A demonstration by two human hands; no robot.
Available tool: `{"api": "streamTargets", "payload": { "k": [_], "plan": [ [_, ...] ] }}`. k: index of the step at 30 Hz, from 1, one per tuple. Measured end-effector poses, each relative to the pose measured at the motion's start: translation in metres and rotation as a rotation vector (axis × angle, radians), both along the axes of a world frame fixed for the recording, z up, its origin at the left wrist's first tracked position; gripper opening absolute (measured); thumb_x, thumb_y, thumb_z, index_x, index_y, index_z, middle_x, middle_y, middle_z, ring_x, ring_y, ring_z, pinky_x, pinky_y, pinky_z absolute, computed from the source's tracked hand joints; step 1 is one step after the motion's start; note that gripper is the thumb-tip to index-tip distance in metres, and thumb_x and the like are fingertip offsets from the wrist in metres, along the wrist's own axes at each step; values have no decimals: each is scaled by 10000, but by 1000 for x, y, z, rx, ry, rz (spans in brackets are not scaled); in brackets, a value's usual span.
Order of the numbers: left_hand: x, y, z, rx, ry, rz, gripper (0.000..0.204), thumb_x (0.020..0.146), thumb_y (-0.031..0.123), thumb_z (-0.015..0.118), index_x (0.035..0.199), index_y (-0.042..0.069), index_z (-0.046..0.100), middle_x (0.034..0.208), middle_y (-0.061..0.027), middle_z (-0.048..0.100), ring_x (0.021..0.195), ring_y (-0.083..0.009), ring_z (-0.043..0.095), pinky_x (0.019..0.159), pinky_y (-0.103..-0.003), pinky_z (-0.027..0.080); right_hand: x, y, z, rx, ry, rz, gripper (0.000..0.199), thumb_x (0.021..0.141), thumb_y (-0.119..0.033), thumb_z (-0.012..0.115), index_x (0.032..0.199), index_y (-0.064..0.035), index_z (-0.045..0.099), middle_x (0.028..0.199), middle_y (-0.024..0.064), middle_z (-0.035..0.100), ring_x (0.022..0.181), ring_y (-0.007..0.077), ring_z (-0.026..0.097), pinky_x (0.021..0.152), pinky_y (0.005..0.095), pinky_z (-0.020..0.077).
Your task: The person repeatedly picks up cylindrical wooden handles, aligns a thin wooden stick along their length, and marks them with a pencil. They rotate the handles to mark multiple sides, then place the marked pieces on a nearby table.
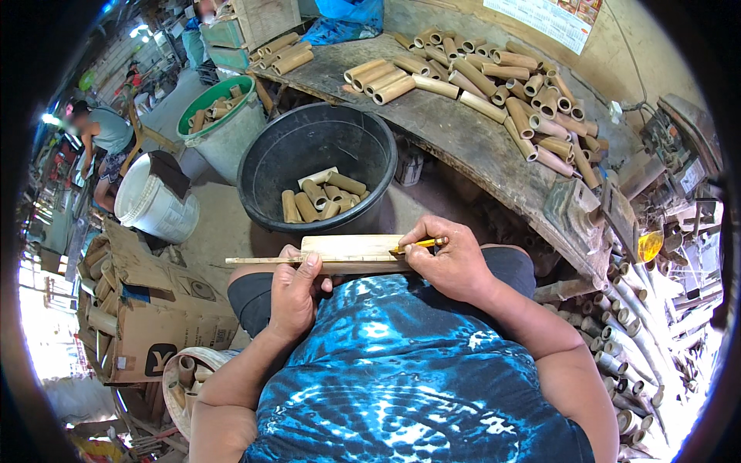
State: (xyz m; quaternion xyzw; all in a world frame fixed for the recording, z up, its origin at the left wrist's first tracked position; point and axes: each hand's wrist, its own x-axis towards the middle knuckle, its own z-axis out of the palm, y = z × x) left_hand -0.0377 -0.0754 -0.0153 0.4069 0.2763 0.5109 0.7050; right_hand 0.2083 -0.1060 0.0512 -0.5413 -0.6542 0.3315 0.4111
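My left hand (295,289) presses a thin wooden ruler strip (258,261) against a pale bamboo tube (356,245) that lies across my lap. My right hand (448,258) grips a yellow pencil (421,245), its tip touching the tube's top near its right end. The strip sticks out to the left past the tube. My thumb lies over both the strip and the tube.
A black bucket (262,166) just beyond my knees holds several cut bamboo tubes. More tubes lie piled on the worn workbench (455,127) ahead, in a green-rimmed tub (220,104) and along the right side. Cardboard boxes (147,309) and a white bucket (154,204) stand to the left. A person stands far left.
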Motion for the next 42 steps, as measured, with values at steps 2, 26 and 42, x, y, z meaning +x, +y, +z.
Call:
{"api": "streamTargets", "payload": {
  "k": [2,26,42],
  "plan": [
    [0,0,1,12,12,2,189,1005,205,541,987,91,391,983,-133,654,718,-95,569,651,-217,487,-2,0,3,-26,73,-14,115,837,-79,618,908,5,652,832,113,654,748,159,620,702,299,502],
    [-5,-1,-6,41,41,-22,182,1013,206,528,974,93,391,929,-100,627,705,-82,532,673,-223,474,-14,5,3,8,-43,36,126,814,-99,631,875,9,656,813,122,667,742,181,643,695,324,509],
    [-5,-4,-1,35,44,6,185,1013,200,527,979,97,377,941,-102,629,703,-87,532,665,-223,473,-25,8,10,33,-14,79,139,855,-108,635,934,1,670,827,118,676,753,153,647,701,302,514]
  ]
}}
